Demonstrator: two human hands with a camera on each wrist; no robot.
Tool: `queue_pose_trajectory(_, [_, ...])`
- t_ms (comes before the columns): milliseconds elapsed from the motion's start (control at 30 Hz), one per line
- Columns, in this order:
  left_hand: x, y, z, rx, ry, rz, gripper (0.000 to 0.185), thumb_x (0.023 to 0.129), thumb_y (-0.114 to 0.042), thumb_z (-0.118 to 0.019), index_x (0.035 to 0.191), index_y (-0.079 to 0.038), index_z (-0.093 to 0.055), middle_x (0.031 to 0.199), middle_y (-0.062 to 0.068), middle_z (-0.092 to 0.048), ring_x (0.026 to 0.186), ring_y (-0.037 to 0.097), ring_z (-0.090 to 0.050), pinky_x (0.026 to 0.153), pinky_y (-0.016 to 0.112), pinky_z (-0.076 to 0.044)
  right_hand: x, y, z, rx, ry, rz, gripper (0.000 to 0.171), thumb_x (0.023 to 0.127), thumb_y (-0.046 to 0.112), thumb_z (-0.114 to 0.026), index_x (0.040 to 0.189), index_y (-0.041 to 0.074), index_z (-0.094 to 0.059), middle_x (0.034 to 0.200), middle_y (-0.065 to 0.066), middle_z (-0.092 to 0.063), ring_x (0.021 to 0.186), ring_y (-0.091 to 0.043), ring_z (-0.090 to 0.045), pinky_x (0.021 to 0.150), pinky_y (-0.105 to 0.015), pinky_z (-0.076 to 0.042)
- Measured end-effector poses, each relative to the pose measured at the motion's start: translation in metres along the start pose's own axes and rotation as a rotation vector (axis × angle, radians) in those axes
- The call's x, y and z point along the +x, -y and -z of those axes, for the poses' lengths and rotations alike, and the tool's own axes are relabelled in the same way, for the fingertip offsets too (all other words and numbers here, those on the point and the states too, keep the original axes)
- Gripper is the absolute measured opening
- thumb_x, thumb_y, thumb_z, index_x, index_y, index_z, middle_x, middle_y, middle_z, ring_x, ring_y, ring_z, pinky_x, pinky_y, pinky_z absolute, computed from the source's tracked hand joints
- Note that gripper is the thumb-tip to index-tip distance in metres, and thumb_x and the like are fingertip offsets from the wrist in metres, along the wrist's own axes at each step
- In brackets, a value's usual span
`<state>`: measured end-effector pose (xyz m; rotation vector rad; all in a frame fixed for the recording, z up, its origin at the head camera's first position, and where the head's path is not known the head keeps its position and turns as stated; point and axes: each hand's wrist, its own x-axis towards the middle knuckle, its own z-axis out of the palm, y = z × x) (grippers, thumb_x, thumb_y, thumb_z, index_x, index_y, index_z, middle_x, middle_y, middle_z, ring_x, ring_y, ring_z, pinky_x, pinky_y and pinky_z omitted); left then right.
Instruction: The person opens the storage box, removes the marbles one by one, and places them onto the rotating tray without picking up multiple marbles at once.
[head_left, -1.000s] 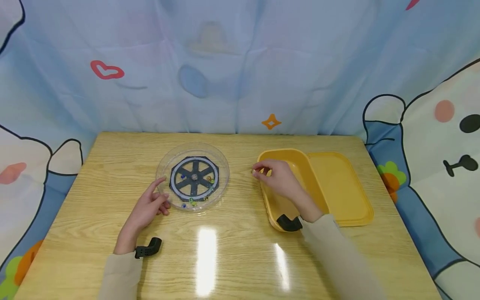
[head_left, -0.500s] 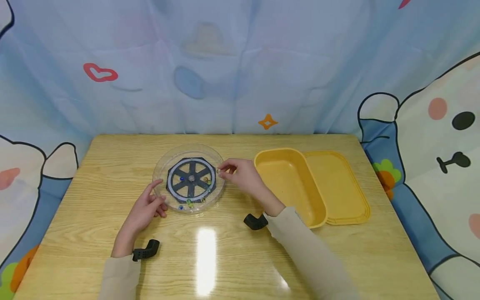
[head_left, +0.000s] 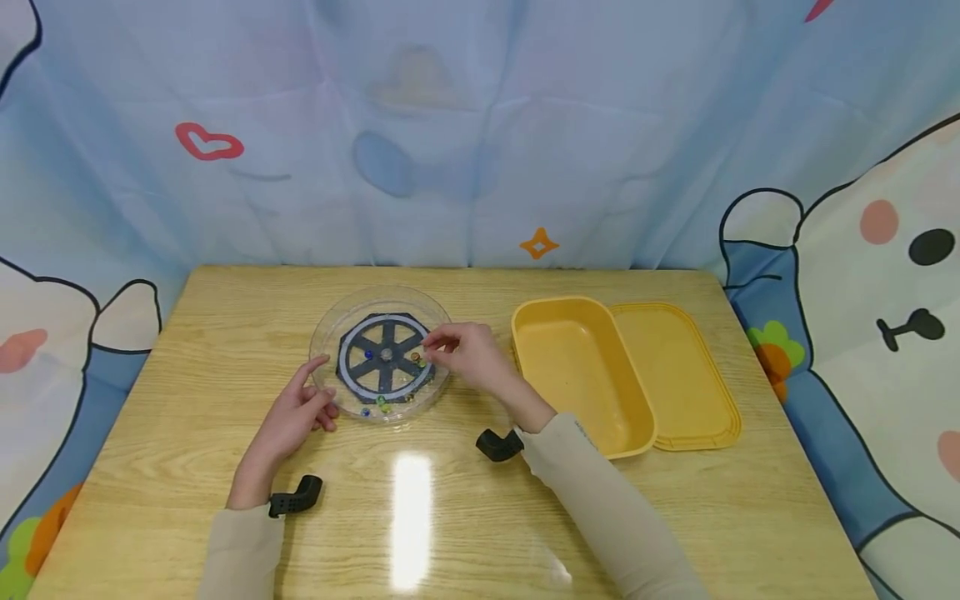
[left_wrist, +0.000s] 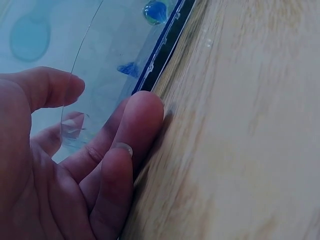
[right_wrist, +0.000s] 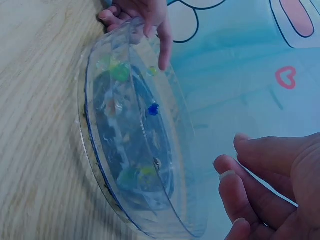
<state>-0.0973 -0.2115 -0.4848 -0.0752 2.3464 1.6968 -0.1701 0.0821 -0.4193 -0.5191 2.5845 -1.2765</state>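
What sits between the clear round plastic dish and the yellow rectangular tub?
In the head view, only bare wooden table separates the clear round plastic dish and the yellow rectangular tub; the right hand hovers beside it.

wooden table [head_left: 675, 517], cartoon curtain [head_left: 480, 125], table glare [head_left: 411, 517]

Looks like a home play corner: a small wooden table [head_left: 480, 500] with a cartoon bear curtain [head_left: 480, 125] hanging right behind and around it.
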Motion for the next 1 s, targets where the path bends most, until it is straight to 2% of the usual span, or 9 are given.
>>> queue_pose_trajectory(200, [-0.001, -0.001, 0.0, 0.029, -0.013, 0.008, 0.059, 0.105, -0.022, -0.052, 0.157, -0.017, -0.026, 0.086, 0.015, -0.066, 0.069, 0.027, -0.067, 0.066, 0.031, -0.053, -0.002, -0.001, 0.011, 0.013, -0.028, -0.001, 0.019, 0.093, 0.017, -0.073, 0.109, 0.009, -0.076, 0.096, 0.003, -0.071, 0.083, -0.016, -0.061, 0.065, -0.03, -0.049])
queue_pose_trajectory(367, [0.0, -0.002, 0.001, 0.063, -0.029, -0.003, 0.058, 0.105, -0.024, -0.052, 0.157, -0.016, -0.027, 0.086, 0.014, -0.066, 0.069, 0.027, -0.067, 0.065, 0.031, -0.052, -0.007, 0.001, 0.026, 0.004, -0.085, -0.005, 0.02, 0.093, 0.021, -0.073, 0.11, 0.012, -0.077, 0.097, 0.003, -0.072, 0.086, -0.017, -0.062, 0.068, -0.032, -0.05])
queue_pose_trajectory(600, [-0.001, -0.004, 0.0, 0.072, -0.041, -0.015, 0.057, 0.105, -0.023, -0.052, 0.157, -0.015, -0.03, 0.086, 0.014, -0.068, 0.068, 0.026, -0.068, 0.065, 0.03, -0.054, -0.02, -0.005, 0.044, 0.023, -0.145, -0.05, 0.019, 0.094, 0.022, -0.072, 0.11, 0.013, -0.076, 0.098, 0.004, -0.071, 0.089, -0.018, -0.06, 0.07, -0.035, -0.049])
queue_pose_trajectory(767, [-0.005, -0.007, 0.003, 0.079, -0.109, -0.038, 0.051, 0.106, -0.025, -0.051, 0.154, -0.013, -0.037, 0.087, 0.017, -0.068, 0.066, 0.026, -0.069, 0.062, 0.03, -0.055, -0.037, -0.02, 0.064, -0.004, -0.227, -0.01, 0.017, 0.095, 0.02, -0.071, 0.109, 0.012, -0.076, 0.098, 0.001, -0.072, 0.087, -0.02, -0.061, 0.066, -0.035, -0.049])
queue_pose_trajectory(900, [-0.011, -0.014, 0.012, 0.218, -0.233, -0.108, 0.038, 0.106, -0.026, -0.05, 0.139, -0.008, -0.056, 0.084, 0.015, -0.068, 0.062, 0.024, -0.069, 0.055, 0.029, -0.051, -0.055, -0.037, 0.083, -0.04, -0.299, 0.048, 0.018, 0.096, 0.018, -0.069, 0.108, 0.006, -0.075, 0.099, -0.005, -0.072, 0.087, -0.021, -0.062, 0.068, -0.034, -0.048])
queue_pose_trajectory(1000, [-0.016, -0.021, 0.02, 0.437, -0.333, -0.167, 0.033, 0.105, -0.03, -0.05, 0.12, -0.007, -0.068, 0.082, 0.01, -0.069, 0.061, 0.02, -0.066, 0.052, 0.031, -0.045, -0.071, -0.051, 0.097, -0.096, -0.329, 0.068, 0.019, 0.096, 0.018, -0.068, 0.108, 0.004, -0.075, 0.098, -0.006, -0.072, 0.083, -0.02, -0.062, 0.068, -0.031, -0.047])
